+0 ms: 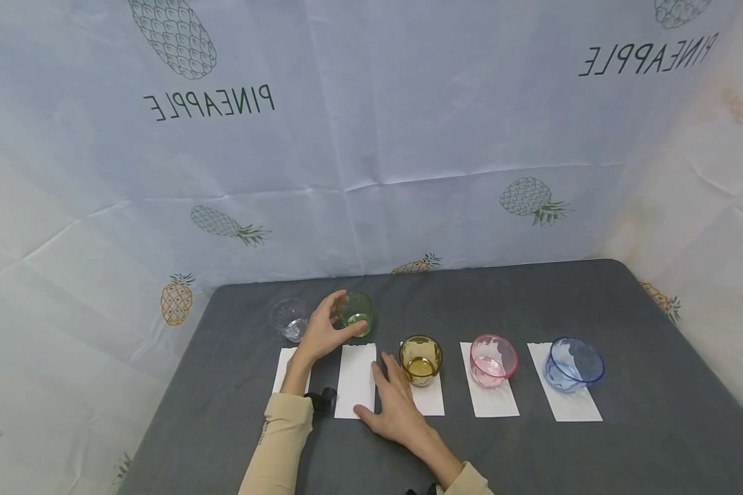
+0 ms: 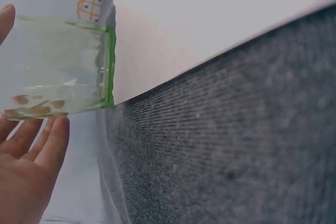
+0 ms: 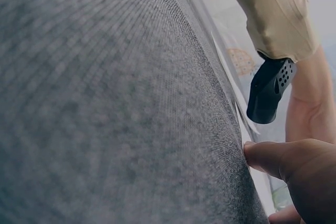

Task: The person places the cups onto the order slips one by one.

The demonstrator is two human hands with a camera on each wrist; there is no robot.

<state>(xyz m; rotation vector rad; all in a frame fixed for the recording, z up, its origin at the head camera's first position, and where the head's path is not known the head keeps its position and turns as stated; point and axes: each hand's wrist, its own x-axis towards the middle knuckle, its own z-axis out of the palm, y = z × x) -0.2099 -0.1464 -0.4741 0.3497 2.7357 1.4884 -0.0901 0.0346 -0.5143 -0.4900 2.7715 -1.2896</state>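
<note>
A clear green glass (image 1: 358, 315) stands toward the back of the table, behind a strip of white paper (image 1: 356, 385). My left hand (image 1: 322, 335) holds it with fingers on one side and thumb on the other; the left wrist view shows fingertips against the wall of the green glass (image 2: 58, 69). Over the right edge of that paper, my right hand (image 1: 397, 410) rests with fingers spread and nothing in its grasp. Its thumb (image 3: 268, 156) meets the white paper in the right wrist view. Close to its fingertips stands an amber glass (image 1: 420, 361) on another paper.
A colourless glass (image 1: 291, 317) stands left of the green one, behind a paper (image 1: 283, 368) partly covered by my left forearm. To the right, a pink glass (image 1: 492, 362) and a blue glass (image 1: 572, 364) sit on papers. Pineapple-print cloth (image 1: 359, 227) hangs behind the dark table (image 1: 489, 454).
</note>
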